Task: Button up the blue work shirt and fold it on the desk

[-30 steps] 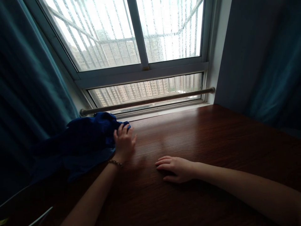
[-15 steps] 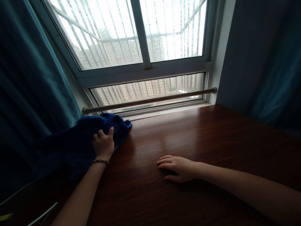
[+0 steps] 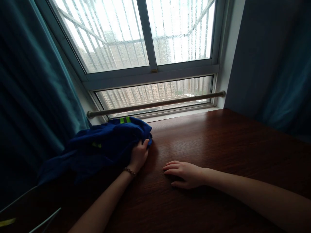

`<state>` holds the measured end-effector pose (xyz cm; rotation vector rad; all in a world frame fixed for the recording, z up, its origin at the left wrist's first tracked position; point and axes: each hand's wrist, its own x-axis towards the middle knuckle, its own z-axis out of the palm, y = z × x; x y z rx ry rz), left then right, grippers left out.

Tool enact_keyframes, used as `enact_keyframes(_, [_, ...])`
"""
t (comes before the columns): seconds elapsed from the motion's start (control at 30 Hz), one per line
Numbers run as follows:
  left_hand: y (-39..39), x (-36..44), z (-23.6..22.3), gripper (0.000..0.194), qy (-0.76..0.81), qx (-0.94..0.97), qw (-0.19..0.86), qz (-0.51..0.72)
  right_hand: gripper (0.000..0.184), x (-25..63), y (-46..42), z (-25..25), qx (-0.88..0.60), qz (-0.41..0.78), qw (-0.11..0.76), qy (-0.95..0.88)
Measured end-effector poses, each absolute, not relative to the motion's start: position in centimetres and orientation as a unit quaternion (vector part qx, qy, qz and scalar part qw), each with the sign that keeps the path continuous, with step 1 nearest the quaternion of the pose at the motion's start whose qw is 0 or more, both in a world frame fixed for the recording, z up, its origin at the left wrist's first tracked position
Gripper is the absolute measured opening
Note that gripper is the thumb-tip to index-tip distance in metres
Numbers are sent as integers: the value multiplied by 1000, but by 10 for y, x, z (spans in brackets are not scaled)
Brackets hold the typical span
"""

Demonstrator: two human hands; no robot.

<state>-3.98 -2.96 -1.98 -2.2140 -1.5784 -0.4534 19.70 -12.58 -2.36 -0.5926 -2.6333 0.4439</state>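
A crumpled dark blue garment [image 3: 107,145] with small yellow-green patches lies on the left of a dark wooden tabletop [image 3: 218,145], near the window. My left hand [image 3: 139,154], with a bead bracelet on the wrist, is closed on the garment's right edge. My right hand [image 3: 186,174] rests flat on the wood to the right, fingers stretched out and pointing left, holding nothing. A short gap of bare wood separates the two hands.
A sliding window [image 3: 150,68] with a horizontal metal rail [image 3: 155,104] runs along the table's far edge. Teal curtains hang at the left [image 3: 31,97] and right [image 3: 279,64]. A dark flat object with a pale edge [image 3: 36,216] sits at the bottom left corner.
My left hand has swung to the right again, dragging the blue garment's edge with it, and yellow-green patches now show. My right hand has stayed flat in place.
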Motion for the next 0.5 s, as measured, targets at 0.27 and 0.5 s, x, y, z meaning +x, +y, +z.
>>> enact_keyframes(0.27, [-70,6,-29,33,-303,-946,72,-85,44,197,-128,-23,-234,154,186,-942])
enact_keyframes(0.5, [-74,9,-20,31,-289,-929,-107,-204,24,198,-127,-30,-202,88,220,-950])
